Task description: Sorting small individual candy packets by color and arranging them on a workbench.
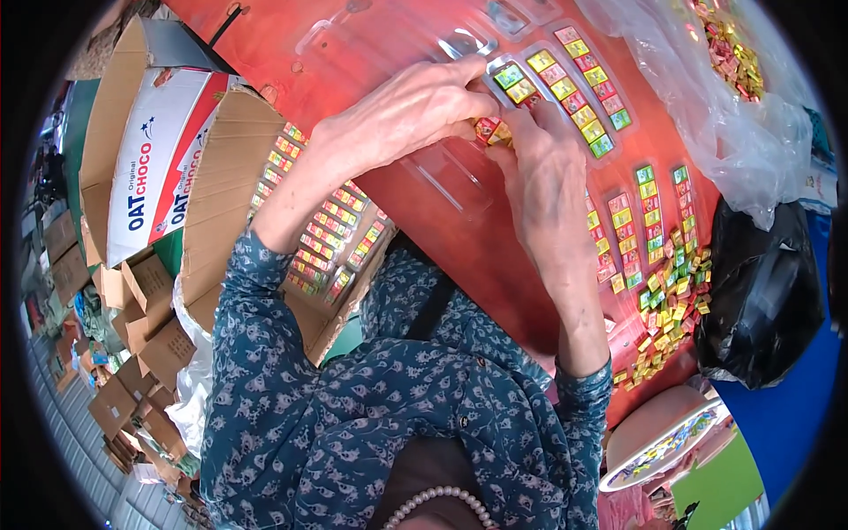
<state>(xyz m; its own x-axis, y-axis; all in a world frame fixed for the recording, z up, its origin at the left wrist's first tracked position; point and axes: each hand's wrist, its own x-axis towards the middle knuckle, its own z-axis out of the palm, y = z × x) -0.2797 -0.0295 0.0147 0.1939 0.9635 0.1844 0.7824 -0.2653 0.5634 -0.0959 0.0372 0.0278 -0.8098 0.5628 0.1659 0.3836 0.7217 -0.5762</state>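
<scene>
Small foil-wrapped blocks (492,131) in red and yellow sit between my hands at the upper middle. Bent over them from the left, my left hand (411,110) is closed, with its fingertips at the blocks. My right hand (549,177) is closed too, thumb and fingers pinching at the same blocks. Just beyond the fingertips lies a clear plastic tray (514,78) with green and yellow blocks in it, partly hidden by my hands. To its right are clear trays holding rows of blocks (562,87).
Loose wrapped blocks (676,296) lie heaped on the red table (433,234) at right, by a black plastic bag (764,296) and a white basin (662,420). A clear plastic bag (698,124) lies far right. An open carton (231,146) with filled trays (331,231) stands at left.
</scene>
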